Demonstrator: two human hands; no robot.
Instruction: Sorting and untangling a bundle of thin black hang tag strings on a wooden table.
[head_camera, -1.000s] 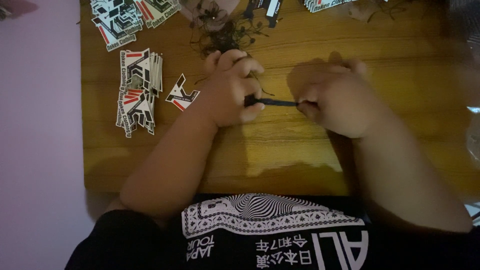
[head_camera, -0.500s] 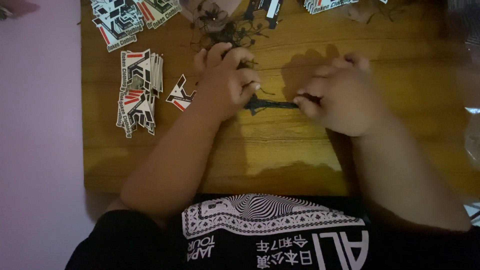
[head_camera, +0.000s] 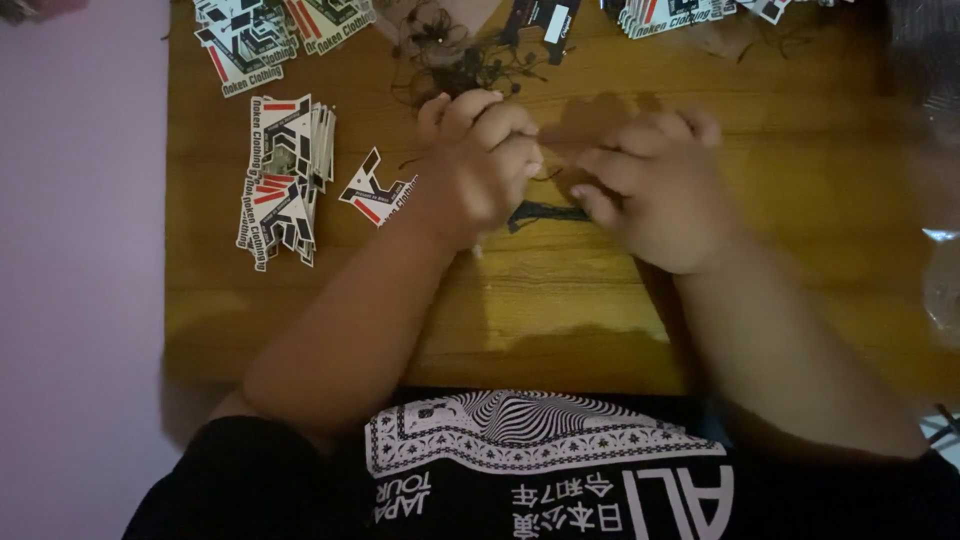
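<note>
Hands (head_camera: 575, 185) closer, dark strip (head_camera: 548, 213) half-hidden.

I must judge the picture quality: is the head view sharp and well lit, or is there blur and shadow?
Head view: dim, warm light; both the left hand and right hand are softly blurred; their shadows fall on the table; the dark strip between them is hard to make out; the right edge is smeared.
</note>
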